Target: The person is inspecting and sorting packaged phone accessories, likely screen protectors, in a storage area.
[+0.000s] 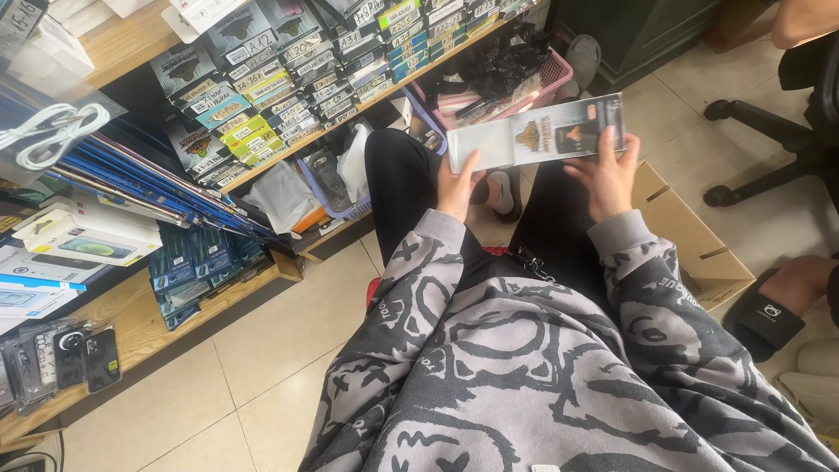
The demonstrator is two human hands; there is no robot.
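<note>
Seated person held a flat grey-and-black retail package (537,131) level over the lap, face up, probably to read it. Left hand (456,185) pinched the pale end, thumb on top; right hand (606,175) clasped the dark end, fingers spread on the front. Package underside was hidden. Wooden shelf (131,39) stock ran off-frame; cardboard box (690,240) contents unseen.

wooden shelves (131,328) carry rows of boxed packs (262,96); a cardboard box (690,245) sits on the tiled floor (262,350).
</note>
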